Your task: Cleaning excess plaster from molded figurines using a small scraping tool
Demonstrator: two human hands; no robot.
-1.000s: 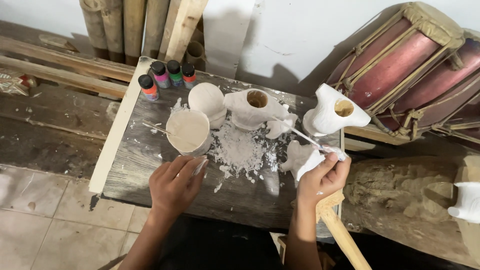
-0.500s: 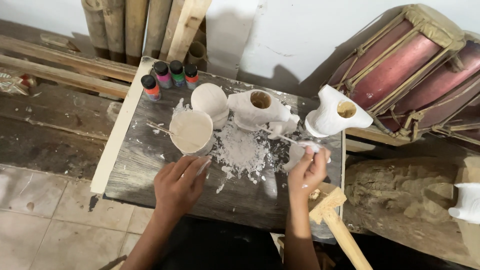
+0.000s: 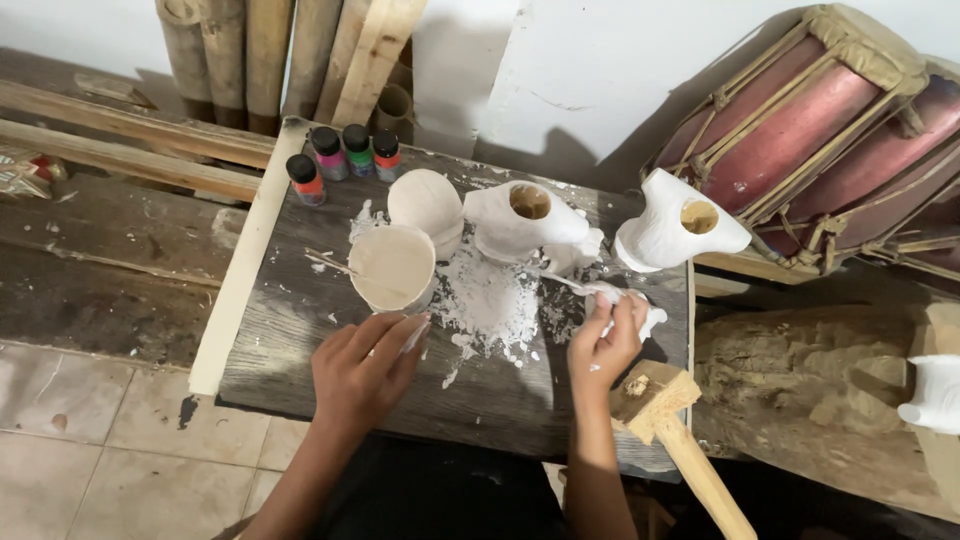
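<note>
My left hand point(image 3: 365, 368) rests on the dark wooden board point(image 3: 300, 330), fingertips against a round cup point(image 3: 393, 266) full of white plaster. My right hand point(image 3: 603, 340) grips a small white-coated tool point(image 3: 590, 290) whose tip points at the white hollow figure point(image 3: 525, 222) in the board's middle. A second white figure point(image 3: 676, 232) with a round hole stands to the right. A white rounded piece point(image 3: 426, 203) sits behind the cup. White plaster crumbs point(image 3: 490, 300) cover the board between my hands.
Several small paint bottles point(image 3: 343, 155) with coloured caps line the board's far left edge. A wooden mallet point(image 3: 670, 430) lies at the right front. Bamboo poles point(image 3: 270, 50) lean on the wall. A red drum point(image 3: 810, 130) lies at right. A rough log point(image 3: 800, 400) lies beside it.
My right hand moved left and toward the middle figure with the tool. My left hand stayed by the cup.
</note>
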